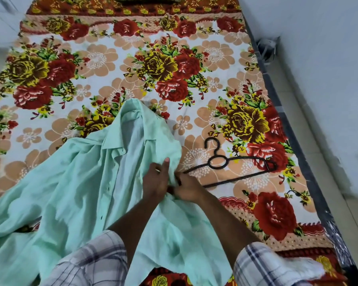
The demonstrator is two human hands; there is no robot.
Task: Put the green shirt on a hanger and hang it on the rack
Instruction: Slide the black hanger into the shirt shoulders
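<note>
Barely started, honestly. The green shirt (77, 182) was spread open on the bed (112, 65), with the left hand (156, 181) and right hand (187, 190) both pinching its right edge. The black hanger (232, 164) lay untouched just beside them. No rack in sight, so hangering and hanging were both left.

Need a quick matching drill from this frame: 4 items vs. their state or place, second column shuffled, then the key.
Column 1:
1. green shirt
2. hanger
3. left hand
4. right hand

Column 2:
A. black, lying flat on the floral sheet, its left tip next to the shirt's edge
B. pinching shirt fabric next to the hanger's near tip
C. unbuttoned, spread open on the bed, collar away from the person
D. gripping shirt fabric, one fingertip pointing up

Pairs: 1-C, 2-A, 3-D, 4-B
</note>
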